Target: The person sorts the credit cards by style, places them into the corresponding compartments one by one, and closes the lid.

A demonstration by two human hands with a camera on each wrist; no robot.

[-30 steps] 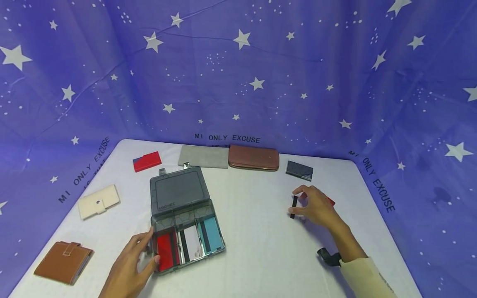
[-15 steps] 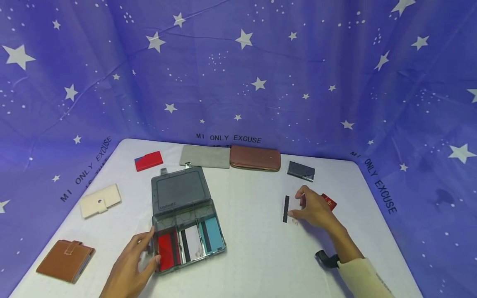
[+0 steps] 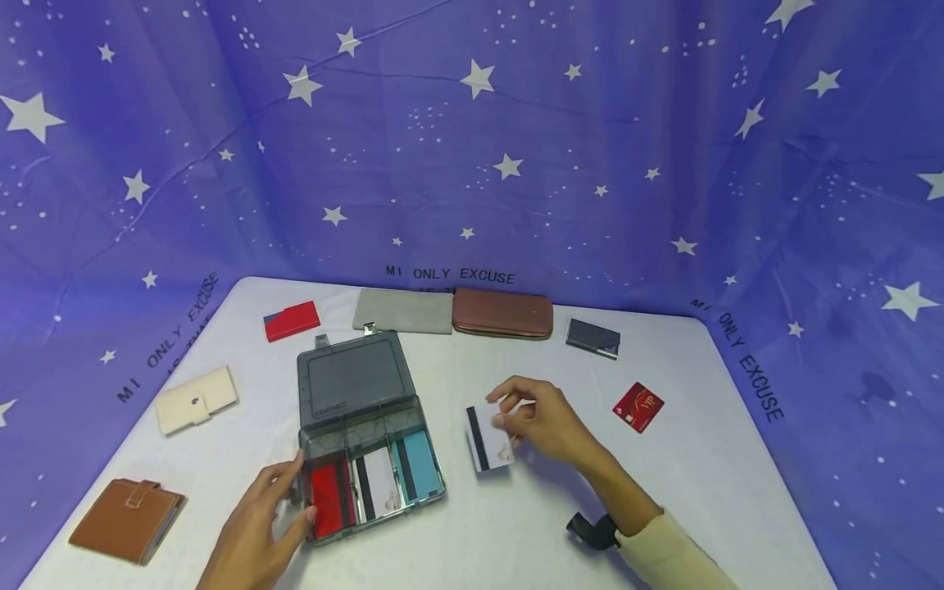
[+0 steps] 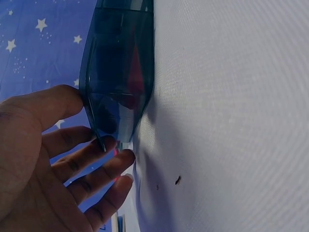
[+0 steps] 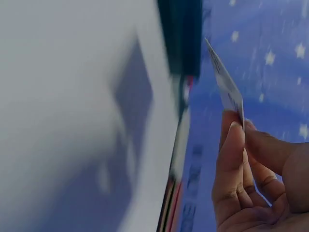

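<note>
In the head view my right hand point(image 3: 542, 418) pinches a white card point(image 3: 488, 438) with a black stripe between thumb and fingers, raised above the table right of the box. The right wrist view shows this white card point(image 5: 227, 82) tilted, almost edge-on. My left hand point(image 3: 258, 516) holds the left side of a smoky clear plastic box point(image 3: 439, 479), whose lid stands open at the back. Inside it, a red card point(image 3: 328, 500), another white card point(image 3: 382, 483) and a blue card point(image 3: 420, 465) lie in separate compartments. In the left wrist view, thumb and fingers meet the box's corner point(image 4: 116, 58).
A red VIP card point(image 3: 638, 407) lies at right. Along the back are a red card case point(image 3: 292, 320), a grey wallet point(image 3: 402, 311), a brown wallet point(image 3: 503, 313) and a dark card holder point(image 3: 593, 338). A cream wallet point(image 3: 197, 400) and tan wallet point(image 3: 127, 520) lie left.
My right hand has lifted the white card off the right side and carried it left toward the box, uncovering the red VIP card. The left hand and box have stayed put.
</note>
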